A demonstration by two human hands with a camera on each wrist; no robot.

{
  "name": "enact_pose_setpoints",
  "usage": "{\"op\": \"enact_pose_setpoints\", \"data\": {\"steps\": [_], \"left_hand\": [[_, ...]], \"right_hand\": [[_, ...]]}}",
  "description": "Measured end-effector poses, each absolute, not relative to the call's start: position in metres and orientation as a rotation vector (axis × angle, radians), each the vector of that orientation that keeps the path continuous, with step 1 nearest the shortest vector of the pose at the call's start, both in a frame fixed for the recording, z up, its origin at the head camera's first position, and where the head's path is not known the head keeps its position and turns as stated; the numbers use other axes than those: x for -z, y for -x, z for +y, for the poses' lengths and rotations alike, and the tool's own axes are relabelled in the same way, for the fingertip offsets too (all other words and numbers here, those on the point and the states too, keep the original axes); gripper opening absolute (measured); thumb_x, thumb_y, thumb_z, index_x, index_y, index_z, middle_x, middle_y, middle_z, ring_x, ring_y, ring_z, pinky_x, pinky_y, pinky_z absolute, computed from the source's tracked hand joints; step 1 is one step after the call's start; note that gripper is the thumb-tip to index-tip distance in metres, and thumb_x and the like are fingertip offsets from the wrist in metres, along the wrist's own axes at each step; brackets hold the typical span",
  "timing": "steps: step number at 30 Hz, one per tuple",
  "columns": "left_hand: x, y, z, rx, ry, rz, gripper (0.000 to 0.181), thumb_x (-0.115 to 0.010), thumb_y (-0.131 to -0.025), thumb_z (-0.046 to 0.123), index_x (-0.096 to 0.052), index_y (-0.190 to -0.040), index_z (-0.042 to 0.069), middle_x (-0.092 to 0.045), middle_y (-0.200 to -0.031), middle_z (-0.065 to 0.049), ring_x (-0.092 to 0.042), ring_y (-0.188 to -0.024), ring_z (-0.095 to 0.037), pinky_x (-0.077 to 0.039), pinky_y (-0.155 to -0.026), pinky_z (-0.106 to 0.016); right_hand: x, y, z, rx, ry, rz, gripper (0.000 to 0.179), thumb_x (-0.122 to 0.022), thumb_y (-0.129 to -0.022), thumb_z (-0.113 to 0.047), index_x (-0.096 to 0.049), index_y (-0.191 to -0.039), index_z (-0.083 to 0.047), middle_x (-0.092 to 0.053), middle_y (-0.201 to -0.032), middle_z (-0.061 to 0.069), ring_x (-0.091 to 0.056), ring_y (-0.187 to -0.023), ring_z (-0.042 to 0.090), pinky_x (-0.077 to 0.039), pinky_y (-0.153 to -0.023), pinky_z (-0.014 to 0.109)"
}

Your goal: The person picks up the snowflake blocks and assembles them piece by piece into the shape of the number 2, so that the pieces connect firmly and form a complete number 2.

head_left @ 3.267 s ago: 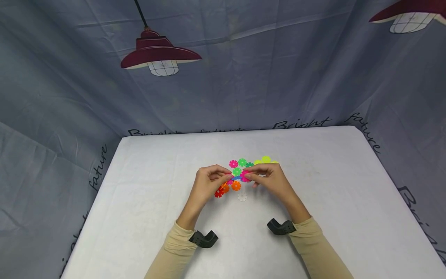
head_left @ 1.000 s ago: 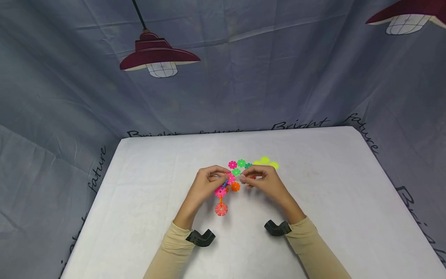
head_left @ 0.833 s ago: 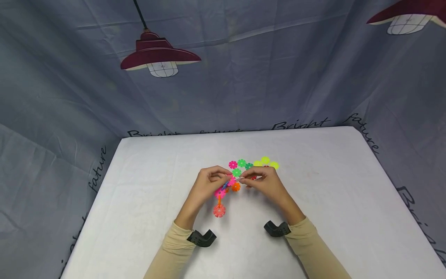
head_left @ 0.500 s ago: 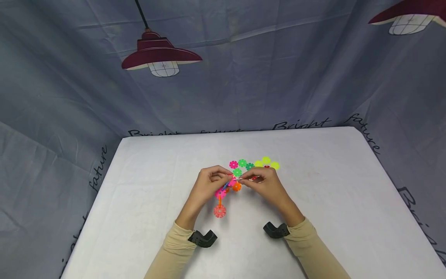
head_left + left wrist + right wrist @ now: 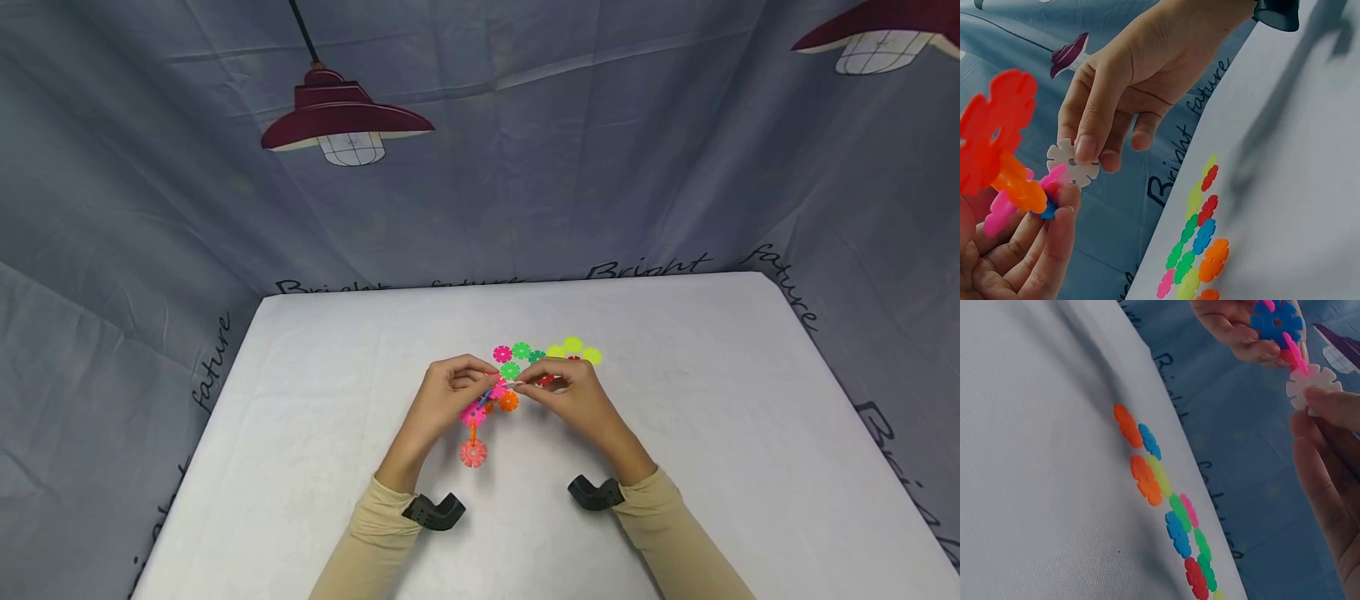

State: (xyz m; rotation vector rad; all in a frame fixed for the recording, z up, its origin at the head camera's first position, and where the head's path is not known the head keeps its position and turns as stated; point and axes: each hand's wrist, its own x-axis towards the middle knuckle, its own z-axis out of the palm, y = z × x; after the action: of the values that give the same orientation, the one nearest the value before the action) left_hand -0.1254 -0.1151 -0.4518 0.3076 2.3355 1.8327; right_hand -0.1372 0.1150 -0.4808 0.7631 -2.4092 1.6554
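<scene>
My left hand pinches a chain of notched plastic snowflake discs. The chain has a coral-red disc at its near end, then an orange disc, a pink disc, a blue disc and another pink disc by the fingertips. Between thumb and fingers of my right hand is a white snowflake disc. Its rim meets the edge of the last pink disc, the two set crosswise. Both hands are close together above the table.
Loose snowflake discs lie on the white table behind and below the hands: green, yellow, orange, red and blue, among others. A grey printed curtain stands behind the table.
The white disc, earlier lying on the table, is now in my right hand, which has let go of a pink disc. The chain has swung toward the front. The last second brings only slight shifts.
</scene>
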Motion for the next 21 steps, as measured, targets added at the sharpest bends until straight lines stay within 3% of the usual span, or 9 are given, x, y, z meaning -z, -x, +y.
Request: {"op": "enact_pose_setpoints", "data": {"steps": [8,14,21], "left_hand": [[0.4484,0.1246,-0.1216,-1.889,-0.223,2.309,0.013,-0.075,-0.096,0.017,-0.077,-0.104,0.008,-0.078,-0.093,-0.010,-0.077,-0.083,-0.025,-0.059,-0.081,-0.026],[0.4472,0.1247,-0.1225,-1.904,-0.242,2.247,0.016,-0.075,-0.096,0.019,-0.077,-0.106,0.006,-0.078,-0.096,-0.013,-0.078,-0.088,-0.028,-0.059,-0.087,-0.029],[0.4477,0.1244,-0.1195,-1.912,-0.261,2.235,0.014,-0.075,-0.096,0.015,-0.077,-0.104,0.005,-0.078,-0.093,-0.011,-0.077,-0.082,-0.016,-0.058,-0.086,-0.028]], "right_hand": [[0.4811,0.1386,0.1153,-1.882,-0.701,-2.316,0.014,-0.081,-0.084,0.003,-0.077,-0.096,-0.004,-0.077,-0.091,0.014,-0.076,-0.072,0.025,-0.064,-0.065,0.033],[0.4837,0.1392,0.1087,-2.044,-0.740,-2.272,0.012,-0.080,-0.086,0.002,-0.075,-0.096,-0.001,-0.077,-0.091,0.019,-0.078,-0.076,0.023,-0.064,-0.068,0.039],[0.4862,0.1379,0.1082,-2.026,-0.748,-2.243,0.011,-0.080,-0.085,0.005,-0.077,-0.095,0.001,-0.077,-0.089,0.020,-0.077,-0.074,0.012,-0.064,-0.067,0.037]]}}
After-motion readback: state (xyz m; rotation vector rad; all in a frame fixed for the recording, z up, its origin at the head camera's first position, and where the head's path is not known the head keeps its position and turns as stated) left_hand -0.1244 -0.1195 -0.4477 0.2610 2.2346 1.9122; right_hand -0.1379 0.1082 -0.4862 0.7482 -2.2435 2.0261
